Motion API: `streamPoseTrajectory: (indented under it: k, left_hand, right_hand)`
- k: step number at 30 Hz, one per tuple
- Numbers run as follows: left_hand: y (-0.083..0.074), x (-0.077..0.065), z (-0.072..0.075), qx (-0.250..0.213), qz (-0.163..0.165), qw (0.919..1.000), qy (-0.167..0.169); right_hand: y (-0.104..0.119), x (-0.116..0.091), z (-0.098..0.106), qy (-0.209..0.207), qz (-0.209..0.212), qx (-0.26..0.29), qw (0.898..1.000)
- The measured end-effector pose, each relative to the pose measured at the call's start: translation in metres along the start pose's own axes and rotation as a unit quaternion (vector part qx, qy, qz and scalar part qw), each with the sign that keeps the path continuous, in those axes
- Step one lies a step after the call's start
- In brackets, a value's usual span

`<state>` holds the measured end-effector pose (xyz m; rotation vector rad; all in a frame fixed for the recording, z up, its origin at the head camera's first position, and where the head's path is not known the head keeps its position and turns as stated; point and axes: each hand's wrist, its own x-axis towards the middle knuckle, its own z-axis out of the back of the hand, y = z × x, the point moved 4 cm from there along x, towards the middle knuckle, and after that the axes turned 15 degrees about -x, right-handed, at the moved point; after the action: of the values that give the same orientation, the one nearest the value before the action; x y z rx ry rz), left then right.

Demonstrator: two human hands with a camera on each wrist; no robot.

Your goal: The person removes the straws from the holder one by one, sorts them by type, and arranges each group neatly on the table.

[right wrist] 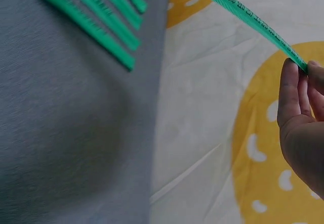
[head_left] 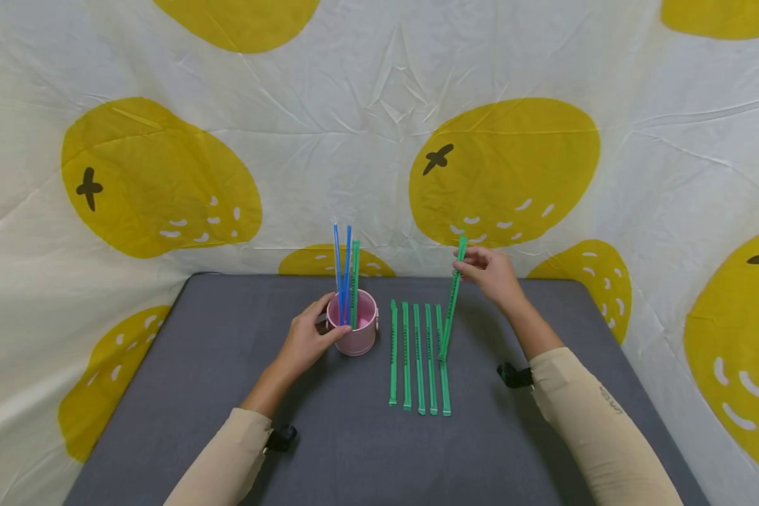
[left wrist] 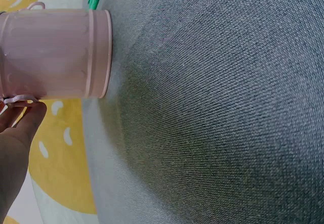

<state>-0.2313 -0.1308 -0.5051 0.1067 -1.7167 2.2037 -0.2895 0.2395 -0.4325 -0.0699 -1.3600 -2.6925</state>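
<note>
My left hand (head_left: 305, 336) holds the pink bucket (head_left: 357, 343) at its left side, with the thumb at the front rim and fingers round by the handle mount. Two blue straws (head_left: 346, 260) and a green wrapped straw (head_left: 355, 270) stand in the bucket, leaning slightly. Off to the right, my right hand (head_left: 490, 274) pinches another green wrapped straw (head_left: 453, 299) near its top between thumb and fingers. This straw (right wrist: 253, 21) hangs at a slant, dark print along it, and its lower end overlaps the rightmost of the straws on the table in the head view.
Several green wrapped straws (head_left: 419, 358) lie side by side on the dark grey table (head_left: 228, 337), right of the bucket. A white cloth (head_left: 329, 91) with yellow fruit prints hangs behind the table and at both sides. Dark wrist straps (head_left: 514, 376) show at the sleeves.
</note>
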Motion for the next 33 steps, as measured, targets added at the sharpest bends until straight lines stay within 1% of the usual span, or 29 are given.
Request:
streamPoseTrajectory:
  k: [4,8,12,16,20,29,33]
  left_hand:
    - [0.0,-0.001,0.0,0.001,0.003,1.0,-0.002]
    - [-0.001,0.0,0.0,0.0,0.0,1.0,-0.003]
    - [-0.002,0.0,0.0,-0.004,0.0,1.0,-0.001]
    - [-0.003,0.001,0.001,-0.008,0.005,1.0,-0.002]
    - [-0.004,0.001,0.003,-0.008,0.01,0.9999,-0.002]
    - [-0.003,0.001,0.001,0.0,0.013,0.9999,0.001]
    - [-0.002,0.001,0.001,-0.001,0.014,0.9999,0.001]
  right_hand:
    - [-0.016,-0.006,-0.006,0.019,-0.012,-0.011,1.0]
    - [-0.03,-0.012,-0.009,0.033,-0.028,-0.044,0.998]
    - [-0.045,-0.016,-0.014,0.059,-0.049,-0.074,0.994]
    - [-0.059,-0.019,-0.021,0.089,-0.056,-0.086,0.991]
    - [-0.07,-0.021,-0.027,0.108,-0.055,-0.087,0.989]
    - [-0.091,-0.023,-0.04,0.129,-0.069,-0.069,0.987]
    - [-0.096,-0.025,-0.047,0.143,-0.097,-0.041,0.984]
